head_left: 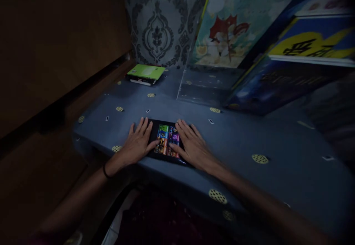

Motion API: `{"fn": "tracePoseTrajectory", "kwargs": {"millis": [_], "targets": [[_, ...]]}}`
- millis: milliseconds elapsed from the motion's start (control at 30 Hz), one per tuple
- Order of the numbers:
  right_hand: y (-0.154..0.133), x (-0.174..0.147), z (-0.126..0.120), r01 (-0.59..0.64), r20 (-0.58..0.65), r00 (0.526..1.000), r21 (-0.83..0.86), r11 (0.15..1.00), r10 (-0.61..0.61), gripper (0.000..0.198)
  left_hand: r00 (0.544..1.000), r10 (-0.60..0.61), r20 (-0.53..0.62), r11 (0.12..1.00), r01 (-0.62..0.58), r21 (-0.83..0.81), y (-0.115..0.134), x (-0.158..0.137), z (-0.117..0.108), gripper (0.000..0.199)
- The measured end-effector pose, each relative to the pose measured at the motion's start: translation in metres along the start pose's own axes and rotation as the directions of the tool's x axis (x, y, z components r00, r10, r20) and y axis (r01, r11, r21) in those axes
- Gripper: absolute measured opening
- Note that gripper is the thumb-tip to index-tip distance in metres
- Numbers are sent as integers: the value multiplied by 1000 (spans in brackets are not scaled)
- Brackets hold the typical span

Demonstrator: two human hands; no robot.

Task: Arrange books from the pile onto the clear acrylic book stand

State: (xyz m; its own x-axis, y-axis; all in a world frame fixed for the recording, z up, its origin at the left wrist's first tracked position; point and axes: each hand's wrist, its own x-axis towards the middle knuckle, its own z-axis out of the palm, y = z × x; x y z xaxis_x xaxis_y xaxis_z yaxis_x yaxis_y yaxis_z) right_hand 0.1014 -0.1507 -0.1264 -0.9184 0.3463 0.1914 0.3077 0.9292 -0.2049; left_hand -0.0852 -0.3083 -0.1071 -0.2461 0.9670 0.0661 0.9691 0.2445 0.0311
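A dark tablet (pixel 165 141) lies flat near the front edge of the cloth-covered table, its lit screen filled with bright coloured picture tiles. My left hand (pixel 139 141) rests palm down over its left end, fingers stretched out and thumb reaching in at the screen's edge. Over the right end lies my right hand (pixel 191 141), also palm down with the fingers extended and the thumb on the screen side. Both hands hide parts of the tablet's ends. A thin dark band circles the left wrist.
The blue-grey tablecloth (pixel 235 141) carries yellow dotted ovals. A green-covered book (pixel 146 71) tops a small stack at the back left. Picture books (pixel 222 34) stand in a clear rack (pixel 205 86) at the back right. A brown wooden surface (pixel 61 34) rises at left.
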Motion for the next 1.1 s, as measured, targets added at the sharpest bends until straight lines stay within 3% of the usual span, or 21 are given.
{"fn": "tracePoseTrajectory", "kwargs": {"millis": [367,500,633,700,800,1100], "targets": [[9,-21,-12,59,92,994,65,996,-65,101,1000,-19,-7,1000,19,2,-4,-4,-2,73],[13,-29,-13,55,99,993,79,995,-63,105,996,-21,-85,996,28,84,2,-6,-7,68],[12,-29,-12,53,72,996,87,995,-59,103,980,146,-136,984,-129,124,27,-20,-8,62],[11,-29,-13,47,70,996,84,995,-53,100,966,234,-112,968,-221,115,43,-28,-4,67],[10,-29,-15,41,78,996,83,996,-48,99,956,275,-101,956,-262,130,59,-35,3,79],[-5,-43,-24,2,108,994,82,997,-11,100,937,338,-87,936,-325,135,57,-45,3,92]]}}
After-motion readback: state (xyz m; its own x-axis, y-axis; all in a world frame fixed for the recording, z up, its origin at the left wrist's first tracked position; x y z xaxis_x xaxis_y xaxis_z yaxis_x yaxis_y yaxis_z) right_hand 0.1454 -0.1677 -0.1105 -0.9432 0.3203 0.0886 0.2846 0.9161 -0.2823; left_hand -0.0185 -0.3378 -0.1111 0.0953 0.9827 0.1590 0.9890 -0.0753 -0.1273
